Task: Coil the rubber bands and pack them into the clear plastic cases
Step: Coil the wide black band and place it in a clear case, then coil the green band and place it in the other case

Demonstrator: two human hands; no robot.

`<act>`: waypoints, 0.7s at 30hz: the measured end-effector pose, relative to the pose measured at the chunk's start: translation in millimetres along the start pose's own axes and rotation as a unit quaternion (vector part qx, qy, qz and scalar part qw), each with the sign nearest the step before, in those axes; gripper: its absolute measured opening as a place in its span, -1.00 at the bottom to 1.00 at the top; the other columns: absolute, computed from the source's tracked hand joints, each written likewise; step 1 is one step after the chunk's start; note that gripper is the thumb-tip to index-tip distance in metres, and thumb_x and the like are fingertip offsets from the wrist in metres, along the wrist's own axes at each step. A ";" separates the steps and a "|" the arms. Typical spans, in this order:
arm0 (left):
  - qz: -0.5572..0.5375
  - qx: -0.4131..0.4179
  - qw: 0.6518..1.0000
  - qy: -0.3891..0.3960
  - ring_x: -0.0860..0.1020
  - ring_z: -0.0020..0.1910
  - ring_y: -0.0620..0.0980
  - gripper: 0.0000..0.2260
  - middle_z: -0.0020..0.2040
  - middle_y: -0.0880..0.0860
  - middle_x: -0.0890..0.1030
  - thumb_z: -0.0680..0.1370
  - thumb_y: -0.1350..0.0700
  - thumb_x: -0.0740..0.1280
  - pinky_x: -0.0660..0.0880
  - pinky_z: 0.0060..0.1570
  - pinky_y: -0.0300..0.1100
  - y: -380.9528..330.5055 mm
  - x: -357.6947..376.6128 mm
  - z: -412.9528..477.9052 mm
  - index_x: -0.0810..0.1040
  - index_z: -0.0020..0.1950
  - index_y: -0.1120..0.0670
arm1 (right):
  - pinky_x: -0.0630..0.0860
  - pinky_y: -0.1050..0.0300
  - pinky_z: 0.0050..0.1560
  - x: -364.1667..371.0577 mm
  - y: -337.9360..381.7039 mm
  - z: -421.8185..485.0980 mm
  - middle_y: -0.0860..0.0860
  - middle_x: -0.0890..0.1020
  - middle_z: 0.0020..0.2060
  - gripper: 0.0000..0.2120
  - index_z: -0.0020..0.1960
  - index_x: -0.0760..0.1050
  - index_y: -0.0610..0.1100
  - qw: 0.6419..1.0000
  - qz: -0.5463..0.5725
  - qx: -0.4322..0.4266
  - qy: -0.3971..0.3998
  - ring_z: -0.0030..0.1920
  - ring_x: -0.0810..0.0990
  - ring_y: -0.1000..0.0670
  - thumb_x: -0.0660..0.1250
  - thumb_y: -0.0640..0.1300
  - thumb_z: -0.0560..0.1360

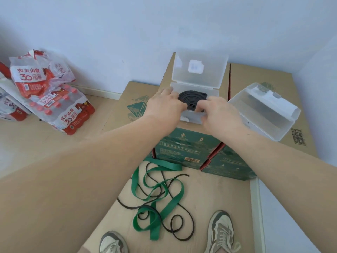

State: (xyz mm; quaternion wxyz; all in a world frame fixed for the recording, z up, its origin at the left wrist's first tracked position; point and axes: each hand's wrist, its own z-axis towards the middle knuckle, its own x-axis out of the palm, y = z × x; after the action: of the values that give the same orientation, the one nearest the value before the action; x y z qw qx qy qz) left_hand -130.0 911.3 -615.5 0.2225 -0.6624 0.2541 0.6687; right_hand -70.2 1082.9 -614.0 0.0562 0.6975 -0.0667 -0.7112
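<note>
place: bare storage-like room | signs: plain walls (109,33), stacked cardboard cartons (259,75), shrink-wrapped bottled-water packs (60,106) on floor (36,143)

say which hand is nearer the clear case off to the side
Right. The right hand sits just left of the side case; the left hand is farther left, across the coiled black band.

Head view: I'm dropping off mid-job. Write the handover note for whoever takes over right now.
Left grip: fingers curled at the left edge of the black coiled rubber band.
Right grip: fingers curled on its front edge.
The coil sits in the open clear plastic case on the green carton, with the lid upright.
The second clear plastic case rests on the brown carton to the right; its contents are unclear.
Done: one band coiled and in its case.
Left: shut the lid, then coil the flat green band and the thin black band, which lie tangled on the floor cardboard.
</note>
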 end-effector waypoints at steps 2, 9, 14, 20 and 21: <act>-0.075 -0.037 0.996 -0.022 0.11 0.62 0.18 -0.57 0.55 0.17 0.29 0.60 0.21 0.31 0.14 0.58 0.02 -6.4 8.8 -16.9 0.43 0.46 -0.05 | 0.47 -0.07 0.06 -1.2 4.6 -0.8 -0.05 0.49 0.03 -0.78 0.21 0.57 -0.02 0.999 -0.028 -0.008 -0.014 0.16 0.47 -0.16 0.35 -0.16 0.58; -0.252 -0.043 0.966 -0.038 0.57 0.16 0.12 -0.77 0.09 0.04 0.67 0.59 0.21 0.30 0.55 0.17 0.04 -3.0 65.9 -121.8 0.69 0.16 0.07 | 0.33 -0.22 0.49 26.7 40.9 -53.1 -0.09 0.59 0.03 -0.61 0.29 0.57 -0.11 0.973 -0.081 -0.181 -0.120 0.08 0.57 -0.20 0.41 -0.12 0.47; -0.207 -0.093 0.915 0.333 0.60 0.20 0.14 -0.70 0.25 0.06 0.63 0.64 0.08 0.23 0.58 0.20 0.00 0.0 101.8 -162.3 0.57 0.35 0.03 | 0.50 -0.03 0.26 71.4 69.9 -94.4 0.00 0.53 0.25 -0.45 0.59 0.23 0.06 0.952 -0.076 -0.215 0.205 0.23 0.54 -0.11 0.28 -0.05 0.63; -0.205 -0.073 0.859 0.463 0.55 0.28 0.17 -0.65 0.33 0.13 0.57 0.67 0.04 0.22 0.53 0.29 0.04 -2.2 162.9 -201.4 0.49 0.42 0.11 | 0.54 -0.02 0.28 149.4 59.6 -99.0 -0.02 0.59 0.28 -0.44 0.52 0.40 -0.04 0.792 -0.080 0.028 0.605 0.22 0.61 -0.07 0.35 0.17 0.61; -0.220 -0.081 0.856 0.461 0.54 0.30 0.16 -0.64 0.34 0.11 0.56 0.67 0.04 0.22 0.52 0.30 0.03 -1.2 174.6 -201.0 0.48 0.44 0.10 | 0.53 -0.02 0.29 165.8 53.8 -97.0 -0.03 0.59 0.27 -0.46 0.51 0.42 -0.06 0.793 -0.061 0.059 0.603 0.21 0.61 -0.07 0.34 0.16 0.62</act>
State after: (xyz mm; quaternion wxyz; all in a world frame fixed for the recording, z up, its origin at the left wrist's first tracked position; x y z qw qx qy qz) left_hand 21.9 777.9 -788.6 0.1668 -0.9491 0.1196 0.2387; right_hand 22.7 999.6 -769.7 0.0005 0.9895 -0.0187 -0.1433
